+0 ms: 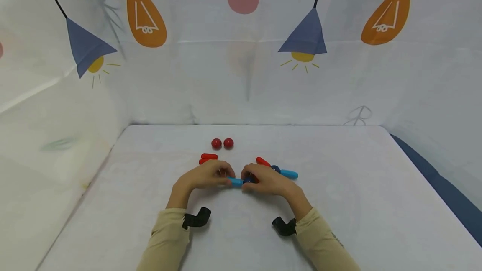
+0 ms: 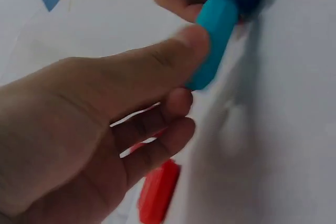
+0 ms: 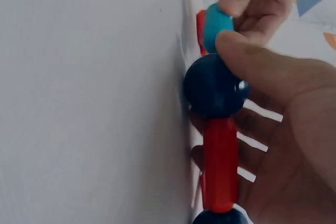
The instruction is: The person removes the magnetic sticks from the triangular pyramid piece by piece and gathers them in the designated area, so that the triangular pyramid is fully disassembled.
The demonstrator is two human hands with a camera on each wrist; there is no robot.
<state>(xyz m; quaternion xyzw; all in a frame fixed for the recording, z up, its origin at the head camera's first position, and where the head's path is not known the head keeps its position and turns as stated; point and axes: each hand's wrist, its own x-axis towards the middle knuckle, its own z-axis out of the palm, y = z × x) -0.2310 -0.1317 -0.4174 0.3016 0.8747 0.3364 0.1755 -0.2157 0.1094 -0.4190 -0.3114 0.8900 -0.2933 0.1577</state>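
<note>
My left hand (image 1: 208, 174) pinches a light blue toy rod (image 2: 216, 38) between thumb and fingers. The rod's far end meets a dark blue ball (image 3: 215, 85), which my right hand (image 1: 269, 180) grips with thumb and fingertips. From that ball a red rod (image 3: 220, 166) runs back under the right palm to a second dark blue ball (image 3: 219, 217). Beyond the right hand in the head view, this second ball has another light blue rod (image 1: 289, 174) and another red rod (image 1: 262, 161) at its sides.
Two red balls (image 1: 222, 143) lie toward the back of the white table (image 1: 357, 204). Loose red rods (image 1: 208, 156) are just beyond the left hand. A white curtain (image 1: 211, 83) printed with lamps and bulbs hangs behind the table.
</note>
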